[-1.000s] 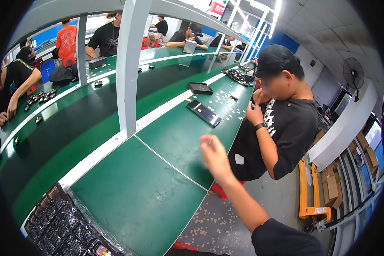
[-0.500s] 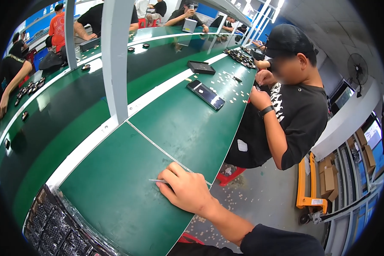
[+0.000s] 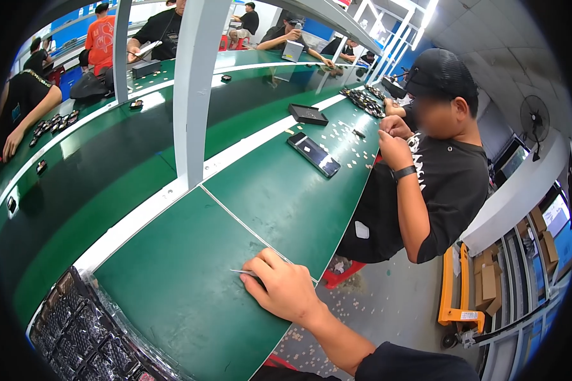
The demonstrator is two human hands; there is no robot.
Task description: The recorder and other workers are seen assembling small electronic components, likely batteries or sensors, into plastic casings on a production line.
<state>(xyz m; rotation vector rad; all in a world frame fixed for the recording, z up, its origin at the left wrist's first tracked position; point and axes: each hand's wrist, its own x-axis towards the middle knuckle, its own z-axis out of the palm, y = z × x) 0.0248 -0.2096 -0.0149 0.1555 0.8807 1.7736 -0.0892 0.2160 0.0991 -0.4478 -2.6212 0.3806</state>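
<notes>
Right hand (image 3: 285,289) covers most of a thin metal tool (image 3: 240,272); only its tip shows. Left hand out of frame. Black tray (image 3: 89,333) left of the hand is cut by the rim, contents unreadable.

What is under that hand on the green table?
The right hand lies knuckles-up on the green table. A thin silvery tool, maybe tweezers, pokes out from under the fingers. The rest of it and the palm side are covered.
</notes>
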